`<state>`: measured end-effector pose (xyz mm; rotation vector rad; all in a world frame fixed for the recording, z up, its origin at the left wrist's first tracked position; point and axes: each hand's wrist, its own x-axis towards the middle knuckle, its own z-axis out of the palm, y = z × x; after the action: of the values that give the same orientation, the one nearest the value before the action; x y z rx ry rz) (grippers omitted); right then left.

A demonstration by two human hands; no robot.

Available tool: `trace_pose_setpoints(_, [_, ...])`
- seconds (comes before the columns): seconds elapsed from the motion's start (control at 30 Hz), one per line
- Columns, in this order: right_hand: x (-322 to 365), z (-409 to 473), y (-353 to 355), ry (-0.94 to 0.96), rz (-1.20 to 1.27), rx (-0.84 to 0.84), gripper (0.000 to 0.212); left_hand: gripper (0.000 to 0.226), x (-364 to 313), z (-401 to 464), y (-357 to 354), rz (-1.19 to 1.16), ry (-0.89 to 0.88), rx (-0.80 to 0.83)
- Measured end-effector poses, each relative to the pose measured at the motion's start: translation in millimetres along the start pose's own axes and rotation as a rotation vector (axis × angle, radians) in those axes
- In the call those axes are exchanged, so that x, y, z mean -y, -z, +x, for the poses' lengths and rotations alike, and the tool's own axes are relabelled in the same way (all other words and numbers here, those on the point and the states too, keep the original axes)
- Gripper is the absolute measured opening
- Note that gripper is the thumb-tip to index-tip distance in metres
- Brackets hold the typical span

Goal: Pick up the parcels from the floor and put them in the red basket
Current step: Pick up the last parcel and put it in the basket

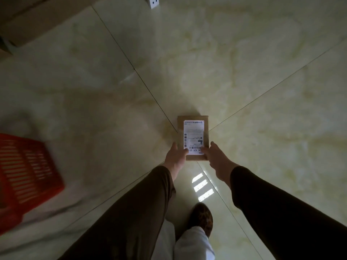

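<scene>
Glossy cream marble-patterned tile floor with thin dark grout lines crossing diagonally and meeting near the centre of the view. A bright barred reflection of light lies on the tiles in the lower middle. Brown cardboard boxes occupy the upper left corner. A white socket block sits at the top edge.

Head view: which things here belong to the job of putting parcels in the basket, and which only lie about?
Belong to the job:
- parcel, brown with a white label
- left hand and right hand, gripping its near end
- red basket, at the left

Only lying about:
- cardboard boxes, top left
- white socket block, top edge
- shoe, on the tiled floor
</scene>
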<state>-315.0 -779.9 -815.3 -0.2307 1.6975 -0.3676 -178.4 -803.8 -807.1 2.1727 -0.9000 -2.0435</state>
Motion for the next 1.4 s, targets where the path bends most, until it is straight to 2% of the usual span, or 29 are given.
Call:
trace_pose_setpoints(0.1, [0,2,2,0.005,-0.005,0.024,0.03,0.054,3,4,-3,-0.025,0.002,0.044])
trace_pose_setpoints(0.23, [13,-22,-3,0.089,-0.045,0.031,0.031,0.039,-1,-21,11,-0.113,-0.02,0.008])
trace_pose_setpoints(0.5, [65,-136,-58,0.239,-0.051,0.102,0.029,0.038,-4,-118,91,-0.371,-0.122,-0.193])
trace_pose_setpoints(0.63, [80,-190,-112,0.281,-0.053,0.141,0.028,0.036,4,-161,150,-0.44,-0.205,-0.276])
trace_pose_setpoints(0.8, [86,-244,-196,0.362,-0.098,0.191,0.031,0.025,40,-219,229,-0.609,-0.19,-0.39])
trace_pose_setpoints(0.87, [84,-261,-236,0.398,-0.14,0.202,0.032,0.032,61,-231,265,-0.654,-0.207,-0.418])
trace_pose_setpoints(0.97, [72,-280,-300,0.435,-0.184,0.227,0.033,0.056,93,-250,321,-0.723,-0.218,-0.412])
trace_pose_setpoints(1.03, [60,-292,-344,0.435,-0.209,0.251,0.039,0.061,118,-261,358,-0.683,-0.269,-0.421])
trace_pose_setpoints(1.13, [42,-307,-399,0.419,-0.229,0.242,0.041,0.052,154,-270,408,-0.597,-0.298,-0.447])
trace_pose_setpoints(1.4, [20,-316,-491,0.296,-0.254,0.211,0.026,0.049,214,-267,483,-0.621,-0.215,-0.418])
